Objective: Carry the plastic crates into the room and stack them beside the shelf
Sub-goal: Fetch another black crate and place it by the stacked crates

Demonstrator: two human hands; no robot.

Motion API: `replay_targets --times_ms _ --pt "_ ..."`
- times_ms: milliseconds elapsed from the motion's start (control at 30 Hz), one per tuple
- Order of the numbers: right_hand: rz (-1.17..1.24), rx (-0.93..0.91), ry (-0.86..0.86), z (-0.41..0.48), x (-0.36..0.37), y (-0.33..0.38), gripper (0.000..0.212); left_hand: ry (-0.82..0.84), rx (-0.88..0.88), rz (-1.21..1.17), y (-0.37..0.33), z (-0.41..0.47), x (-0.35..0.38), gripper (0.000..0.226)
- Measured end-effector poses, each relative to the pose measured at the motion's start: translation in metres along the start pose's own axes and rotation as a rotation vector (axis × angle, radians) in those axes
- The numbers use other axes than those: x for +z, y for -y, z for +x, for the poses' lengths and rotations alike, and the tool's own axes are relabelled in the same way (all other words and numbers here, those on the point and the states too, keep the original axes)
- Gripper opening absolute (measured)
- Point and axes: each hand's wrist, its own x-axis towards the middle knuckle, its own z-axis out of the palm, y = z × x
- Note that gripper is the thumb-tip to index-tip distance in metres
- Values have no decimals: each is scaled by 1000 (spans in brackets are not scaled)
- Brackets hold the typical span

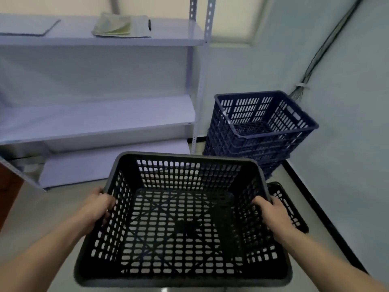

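I hold a black perforated plastic crate (pixel 183 220) in front of me, above the floor. My left hand (pixel 97 207) grips its left rim and my right hand (pixel 271 211) grips its right rim, fingers curled over the edges. A stack of blue crates (pixel 259 127) stands on the floor in the corner, right beside the white metal shelf (pixel 101 116). Part of another black crate (pixel 288 207) shows below and to the right of the one I carry, mostly hidden behind it.
The shelf's upper board holds a folded cloth (pixel 113 26) and a flat board (pixel 27 27). A bundle of cables (pixel 315 57) runs down the right wall. Bare grey floor (pixel 52 207) lies in front of the shelf.
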Motion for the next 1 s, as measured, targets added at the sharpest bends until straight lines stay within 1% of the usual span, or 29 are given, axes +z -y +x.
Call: replay_targets --times_ms 100,200,267,367,467,533,600,633,700,733,833,900,933,1000 --pt "19 15 -29 23 -36 -14 71 38 12 18 -14 -11 39 33" --pt "27 10 -47 71 -74 -45 73 86 12 33 -22 -21 80 39" --pt "53 23 -41 96 -99 -56 70 75 0 52 -28 -30 110 38" --pt "57 18 -24 116 -138 -55 50 58 -29 65 -40 -48 157 38" --pt "31 -14 -3 136 -178 -52 46 60 -55 59 -49 -66 203 38" --pt "14 -42 -1 150 -203 -46 36 62 -73 38 -58 -82 232 39" --pt "-14 -78 22 163 -226 -39 22 59 -84 22 -68 -97 257 48" --pt "-27 -91 17 173 -237 -38 20 57 -89 15 -70 -102 269 53" --pt "-75 -105 9 187 -255 -34 21 61 -102 7 -73 -109 292 56" --pt "-100 -118 8 195 -263 -34 20 72 -107 3 -76 -112 302 54" --pt "-142 -120 -51 212 -281 -33 20 93 -123 -20 -78 -113 330 36" --pt "-146 -122 -71 221 -293 -32 14 108 -137 -29 -77 -108 347 33" --pt "-146 -118 -83 234 -298 -36 15 118 -138 -39 -76 -106 356 33" --pt "-146 -97 -101 252 -304 -42 28 127 -139 -51 -76 -104 373 38"
